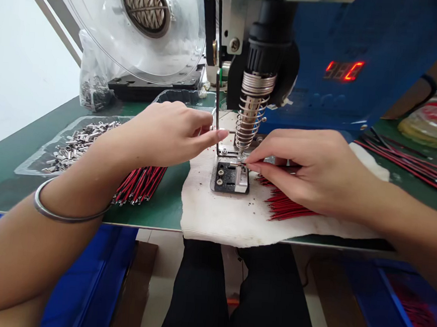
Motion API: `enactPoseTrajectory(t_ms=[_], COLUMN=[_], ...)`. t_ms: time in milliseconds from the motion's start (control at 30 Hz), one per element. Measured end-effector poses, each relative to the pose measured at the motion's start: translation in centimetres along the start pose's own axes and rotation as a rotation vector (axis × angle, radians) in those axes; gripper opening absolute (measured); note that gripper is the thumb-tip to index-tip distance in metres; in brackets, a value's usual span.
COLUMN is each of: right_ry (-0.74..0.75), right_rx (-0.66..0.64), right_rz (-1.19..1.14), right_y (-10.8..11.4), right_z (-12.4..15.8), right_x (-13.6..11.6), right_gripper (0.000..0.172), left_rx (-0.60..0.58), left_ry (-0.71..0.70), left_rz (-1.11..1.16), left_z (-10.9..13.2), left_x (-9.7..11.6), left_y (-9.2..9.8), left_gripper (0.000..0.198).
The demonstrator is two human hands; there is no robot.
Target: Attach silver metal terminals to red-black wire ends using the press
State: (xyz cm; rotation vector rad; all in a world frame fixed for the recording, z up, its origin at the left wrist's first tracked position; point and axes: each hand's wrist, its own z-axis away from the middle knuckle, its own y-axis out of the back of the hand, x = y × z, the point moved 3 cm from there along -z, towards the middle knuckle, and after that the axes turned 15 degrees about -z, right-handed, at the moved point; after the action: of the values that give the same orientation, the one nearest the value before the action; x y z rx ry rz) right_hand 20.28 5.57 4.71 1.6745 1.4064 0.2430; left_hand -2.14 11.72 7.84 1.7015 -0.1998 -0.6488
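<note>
My right hand point(309, 168) pinches the end of a red wire against the small metal fixture block point(229, 177) under the coil-guarded soldering iron point(251, 113). A bundle of red wires point(287, 205) lies under that hand on the white cloth point(218, 216). My left hand point(168, 132), with a metal bangle on the wrist, has its fingers drawn together. Its fingertips pinch a small silver piece by the thin metal rod point(216, 115) left of the iron. What exactly it holds is too small to name.
A clear tray of small metal terminals point(72, 144) sits at the left, with a red-and-black wire bundle point(141, 183) beside it. A clear solder reel point(139, 21) stands behind. The blue station point(343, 70) shows red digits. More wires point(407, 163) lie at the right. Blue bins point(92, 279) are below the table edge.
</note>
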Motion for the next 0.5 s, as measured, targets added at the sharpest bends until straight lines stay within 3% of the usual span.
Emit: enactPoseTrajectory(t_ms=[500], right_ry=[-0.003], right_rx=[0.008], right_rz=[-0.017], right_y=[0.15], right_z=[-0.05], right_x=[-0.07], right_gripper=[0.019], left_rx=[0.046], left_ry=[-0.071], left_rz=[0.008], left_z=[-0.04], left_x=[0.49], left_y=[-0.28], left_gripper=[0.048])
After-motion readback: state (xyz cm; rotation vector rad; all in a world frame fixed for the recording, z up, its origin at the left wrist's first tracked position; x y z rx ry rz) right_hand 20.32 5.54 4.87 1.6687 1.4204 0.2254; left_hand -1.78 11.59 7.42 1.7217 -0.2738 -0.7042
